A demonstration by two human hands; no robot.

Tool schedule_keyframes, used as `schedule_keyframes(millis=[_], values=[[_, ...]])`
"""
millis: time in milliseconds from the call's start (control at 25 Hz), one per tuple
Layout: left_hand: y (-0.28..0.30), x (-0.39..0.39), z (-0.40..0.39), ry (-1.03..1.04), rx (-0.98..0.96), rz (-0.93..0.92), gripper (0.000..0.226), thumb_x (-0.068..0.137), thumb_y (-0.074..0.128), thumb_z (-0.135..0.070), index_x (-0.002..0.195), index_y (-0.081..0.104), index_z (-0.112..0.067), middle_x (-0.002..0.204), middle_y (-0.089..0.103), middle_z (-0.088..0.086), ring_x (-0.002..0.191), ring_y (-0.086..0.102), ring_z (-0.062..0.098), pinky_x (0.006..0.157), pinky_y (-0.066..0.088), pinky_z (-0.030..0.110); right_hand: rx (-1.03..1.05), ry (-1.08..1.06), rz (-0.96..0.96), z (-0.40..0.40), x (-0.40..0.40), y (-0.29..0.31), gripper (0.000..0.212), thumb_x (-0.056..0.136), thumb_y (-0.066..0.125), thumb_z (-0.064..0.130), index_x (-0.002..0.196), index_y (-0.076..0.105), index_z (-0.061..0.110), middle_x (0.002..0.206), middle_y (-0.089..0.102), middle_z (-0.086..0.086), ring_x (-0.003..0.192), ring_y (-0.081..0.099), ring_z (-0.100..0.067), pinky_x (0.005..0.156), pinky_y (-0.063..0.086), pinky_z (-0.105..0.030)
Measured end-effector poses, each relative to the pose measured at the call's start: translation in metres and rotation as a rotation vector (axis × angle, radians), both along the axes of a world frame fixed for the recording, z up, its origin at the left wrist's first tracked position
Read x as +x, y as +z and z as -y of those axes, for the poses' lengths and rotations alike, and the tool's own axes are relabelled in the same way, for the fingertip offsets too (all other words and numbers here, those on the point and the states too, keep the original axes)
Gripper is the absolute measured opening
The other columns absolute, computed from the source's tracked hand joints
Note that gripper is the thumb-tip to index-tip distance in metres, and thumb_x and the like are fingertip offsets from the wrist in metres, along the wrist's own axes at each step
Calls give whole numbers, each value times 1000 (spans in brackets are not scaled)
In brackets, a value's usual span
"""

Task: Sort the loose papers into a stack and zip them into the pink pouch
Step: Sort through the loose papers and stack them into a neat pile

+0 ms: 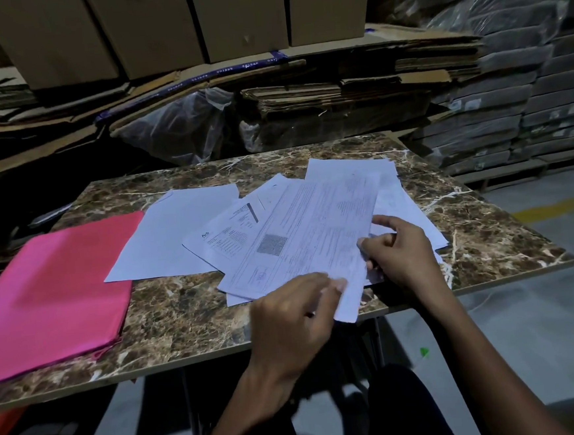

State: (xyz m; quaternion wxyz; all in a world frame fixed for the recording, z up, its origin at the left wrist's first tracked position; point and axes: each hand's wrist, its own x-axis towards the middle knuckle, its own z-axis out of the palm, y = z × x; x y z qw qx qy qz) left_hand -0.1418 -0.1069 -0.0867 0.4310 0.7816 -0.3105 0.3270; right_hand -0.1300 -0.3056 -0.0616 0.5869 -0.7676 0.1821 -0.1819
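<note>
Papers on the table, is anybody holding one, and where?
Yes. Both hands hold the top printed sheet: the right hand pinches its right edge, and the left hand has its grip on the near corner.

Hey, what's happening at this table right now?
A person is gathering loose papers on a marble-patterned table. Both hands are on the top printed sheet: the right hand pinches its right edge, the left hand holds its near corner. Other sheets still lie fanned out beneath and to the left, including a blank sheet. The pink pouch lies flat at the table's left, untouched, with nothing packed yet.
</note>
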Motion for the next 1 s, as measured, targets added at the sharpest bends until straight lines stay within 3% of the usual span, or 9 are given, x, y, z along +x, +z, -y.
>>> schedule_keyframes(millis=[80,160,240,360,440,560,720,880,1000], values=[[2,10,-10,98,-89,-60,33,100,60,-38,87,78,-14,86,77,-7,69,72,10,52,56,33,-223,-77,0,11,1,-2,42,90,65,16,131,63,21,68,69,-2,64,68,-18,63,61,-42],[3,19,-17,223,-80,-148,22,95,65,-32,93,78,-15,85,76,-6,70,72,10,56,57,34,-328,-105,13,17,1,-6,37,92,62,19,128,66,22,78,70,2,75,69,-17,68,60,-42],[1,23,-21,274,-75,-245,20,93,69,-28,106,75,-14,96,76,-3,82,72,10,67,59,36,-333,-86,64,19,-2,-12,31,94,63,19,125,68,20,84,70,5,80,70,-17,69,58,-38],[-4,25,-25,268,-130,-397,45,90,69,-34,132,61,-20,124,63,-5,112,65,13,95,54,49,-243,-78,135,23,-4,-22,25,94,64,13,118,70,19,77,67,6,79,69,-13,69,59,-40],[0,25,-28,289,-200,-543,51,91,70,-33,138,53,-25,124,60,-7,116,63,13,102,50,49,-180,-81,150,26,-4,-25,23,94,64,11,115,72,18,70,63,12,78,68,-12,69,58,-39],[6,23,-33,246,-309,-684,52,90,72,-16,137,54,-26,109,69,-6,103,66,10,98,52,36,-79,-85,187,30,-3,-26,20,95,64,7,110,71,18,66,60,16,76,65,-11,67,52,-32],[8,21,-38,209,-418,-694,57,83,75,2,130,57,-24,95,72,-4,73,67,9,76,51,15,-38,-72,219,29,-5,-25,22,95,62,5,109,69,21,82,66,-2,84,68,-18,74,55,-34],[7,22,-44,157,-508,-706,58,80,77,8,126,60,-22,88,72,1,68,64,7,71,55,20,-70,-70,227,28,-5,-20,24,96,61,5,112,70,20,90,71,-5,82,69,-10,69,55,-22],[5,22,-48,142,-513,-691,54,81,75,9,125,62,-20,84,69,1,65,61,4,70,54,16,-82,-73,222,26,-4,-19,23,96,61,5,112,70,20,91,72,-6,84,71,-14,71,56,-28]])
